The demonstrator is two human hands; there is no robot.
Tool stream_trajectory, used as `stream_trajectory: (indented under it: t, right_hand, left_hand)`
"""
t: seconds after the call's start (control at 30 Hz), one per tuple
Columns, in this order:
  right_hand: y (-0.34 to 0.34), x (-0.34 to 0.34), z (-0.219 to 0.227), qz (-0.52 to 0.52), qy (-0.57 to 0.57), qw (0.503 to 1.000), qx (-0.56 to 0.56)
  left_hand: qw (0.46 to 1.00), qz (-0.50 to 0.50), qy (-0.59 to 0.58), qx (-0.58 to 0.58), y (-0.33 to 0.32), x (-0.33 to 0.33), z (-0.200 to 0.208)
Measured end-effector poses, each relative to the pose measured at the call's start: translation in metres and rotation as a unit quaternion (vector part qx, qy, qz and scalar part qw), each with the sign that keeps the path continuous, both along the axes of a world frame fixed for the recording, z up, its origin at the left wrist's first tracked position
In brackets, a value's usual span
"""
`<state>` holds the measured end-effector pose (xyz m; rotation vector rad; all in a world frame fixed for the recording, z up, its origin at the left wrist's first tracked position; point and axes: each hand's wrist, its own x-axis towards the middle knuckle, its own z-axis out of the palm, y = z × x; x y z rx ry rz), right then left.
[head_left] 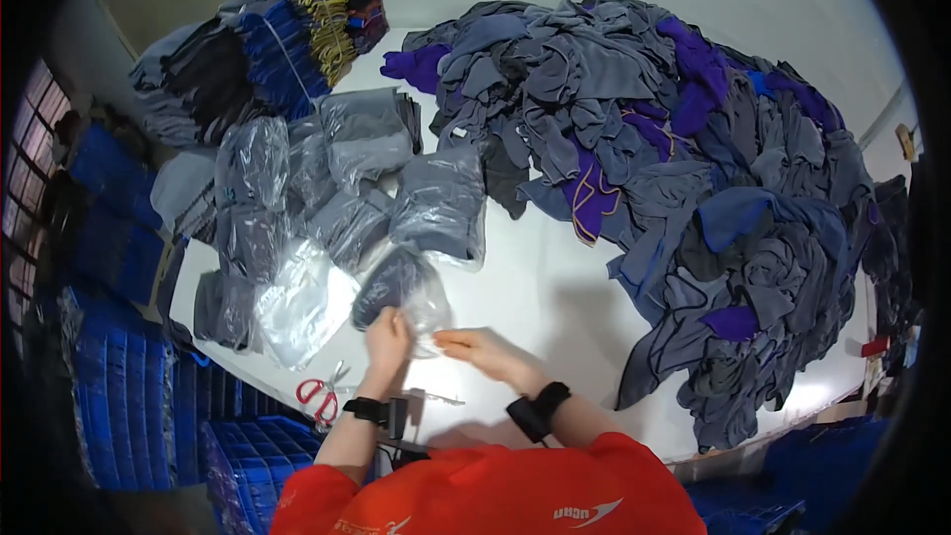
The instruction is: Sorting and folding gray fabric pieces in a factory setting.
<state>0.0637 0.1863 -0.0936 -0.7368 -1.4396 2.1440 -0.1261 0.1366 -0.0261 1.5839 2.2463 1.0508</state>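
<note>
A clear plastic bag (pixel 428 305) with dark grey folded cloth (pixel 388 282) inside lies on the white table in front of me. My left hand (pixel 389 337) is closed on the near left edge of this bag. At the bag's near right corner, the fingers of my right hand (pixel 485 352) pinch the loose plastic. Just left of the bag sits a stack of flat, clear plastic bags (pixel 302 302). Red-handled scissors (pixel 321 397) rest near the table's front edge, left of my left wrist.
Several bagged grey cloths (pixel 439 203) stand beyond my hands. A large heap of loose grey and purple cloths (pixel 594 69) covers the back and right of the white table (pixel 525 282). Tied cloth bundles (pixel 272 50) are stacked at the back left. Blue crates (pixel 124 386) stand on the left.
</note>
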Motion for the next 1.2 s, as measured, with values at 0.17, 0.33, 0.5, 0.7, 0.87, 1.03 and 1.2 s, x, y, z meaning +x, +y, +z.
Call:
stream_trajectory:
  t: [0.17, 0.33, 0.5, 0.7, 0.87, 1.03, 1.2]
  right_hand:
    - [0.160, 0.067, 0.053, -0.398, -0.374, 0.705, 0.452]
    - [0.186, 0.108, 0.016, -0.265, -0.516, 0.670, 0.463]
    - [0.064, 0.128, 0.046, -0.192, -0.479, 0.781, 0.352]
    - [0.051, 0.150, 0.229, -0.475, -0.266, 0.594, 0.592]
    - [-0.023, 0.134, 0.291, -0.343, -0.249, 0.643, 0.639]
    - [-0.086, 0.133, 0.323, -0.034, -0.143, 0.815, 0.561]
    - [-0.093, 0.155, 0.393, 0.329, 0.191, 0.832, 0.404]
  left_hand:
    - [0.995, 0.005, 0.069, -0.068, -0.025, -0.028, -0.019]
    - [0.990, 0.005, 0.090, -0.113, -0.010, -0.024, -0.016]
    - [0.963, -0.095, -0.008, -0.251, -0.019, -0.029, 0.043]
    - [0.961, -0.212, 0.175, -0.005, 0.002, 0.025, 0.130]
    - [0.889, -0.406, -0.079, 0.197, 0.014, 0.128, 0.189]
    - [0.810, -0.509, -0.202, 0.211, 0.017, 0.177, 0.189]
    - [0.758, -0.630, -0.032, 0.168, 0.006, 0.194, 0.157]
